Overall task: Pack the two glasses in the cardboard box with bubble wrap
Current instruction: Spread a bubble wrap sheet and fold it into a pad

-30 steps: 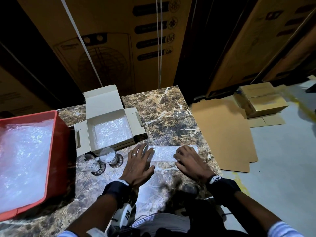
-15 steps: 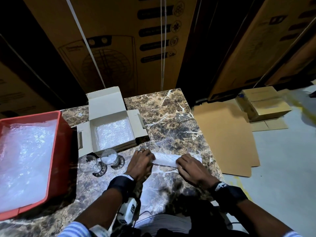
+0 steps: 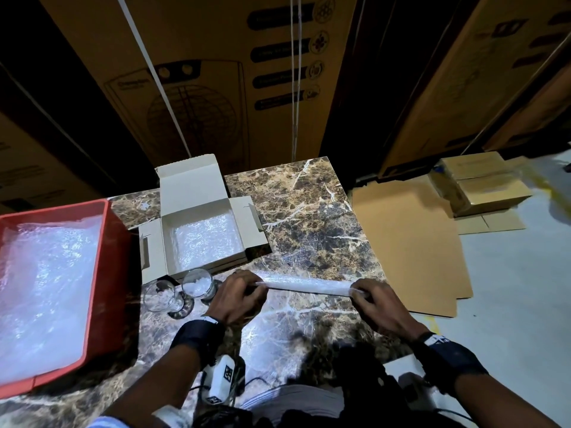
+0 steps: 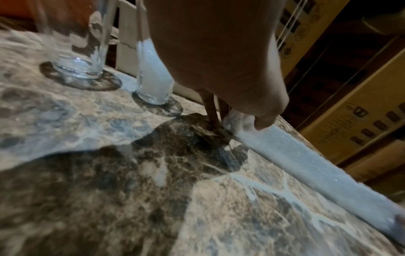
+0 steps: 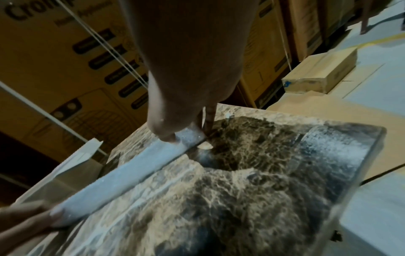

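Note:
A folded strip of bubble wrap [image 3: 306, 285] [image 4: 293, 155] [image 5: 131, 171] stretches between both hands, just above the marble table [image 3: 309, 211]. My left hand [image 3: 239, 293] [image 4: 241, 119] pinches its left end and my right hand [image 3: 369, 299] [image 5: 181, 135] pinches its right end. Two clear glasses [image 3: 162, 296] [image 3: 197, 284] [image 4: 72, 43] [image 4: 153, 76] stand upright left of my left hand, in front of the open white cardboard box [image 3: 151, 245]. The box floor is lined with bubble wrap [image 3: 207, 242].
A red tray [image 3: 111, 273] holding bubble wrap sheets sits at the table's left. Tall brown cartons [image 3: 216, 72] stand behind the table. Flat cardboard [image 3: 408, 242] and small boxes [image 3: 482, 183] lie on the floor to the right, past the table edge.
Both hands went from pressing flat on the bubble wrap to pinching its ends. The wrap is now a narrower strip, lifted and pulled out longer, with my right hand moved right.

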